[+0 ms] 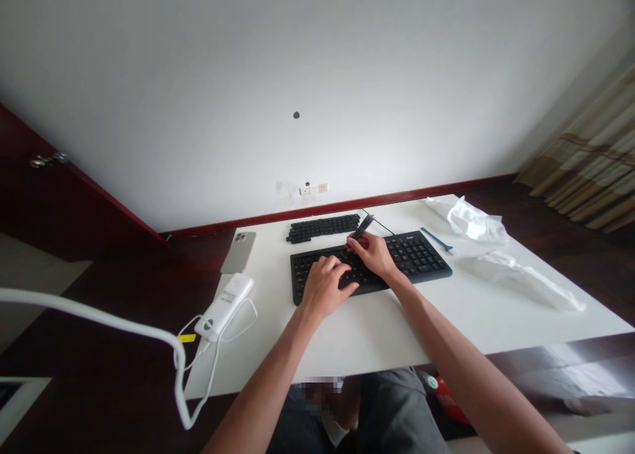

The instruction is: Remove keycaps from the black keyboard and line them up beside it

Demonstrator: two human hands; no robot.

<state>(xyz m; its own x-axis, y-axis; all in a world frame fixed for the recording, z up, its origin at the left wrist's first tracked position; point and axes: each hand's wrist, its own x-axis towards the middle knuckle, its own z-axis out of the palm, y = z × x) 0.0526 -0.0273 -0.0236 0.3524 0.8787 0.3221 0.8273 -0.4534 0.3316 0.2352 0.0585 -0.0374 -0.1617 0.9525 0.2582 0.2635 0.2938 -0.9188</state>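
Note:
My right hand (pixel 367 254) grips a slim black tool (pixel 363 226) at the upper middle of a black computer keyboard (pixel 417 255), with the tool's end pointing up and away from the keys. My left hand (pixel 325 288) rests with its fingers spread on the keyboard's left half and holds nothing. Behind the keyboard, a strip of loose black keycaps (pixel 322 228) lies on the white table (pixel 397 335). A thin black cable (pixel 380 223) runs from the keyboard's back edge toward the wall.
A smartphone (pixel 239 252) lies face down near the table's left edge, beside a white cabled device (pixel 223 306). A blue-handled tool (pixel 436 239) and crumpled white plastic wrapping (pixel 471 219) lie on the right. A thick white cable (pixel 99 312) crosses the lower left.

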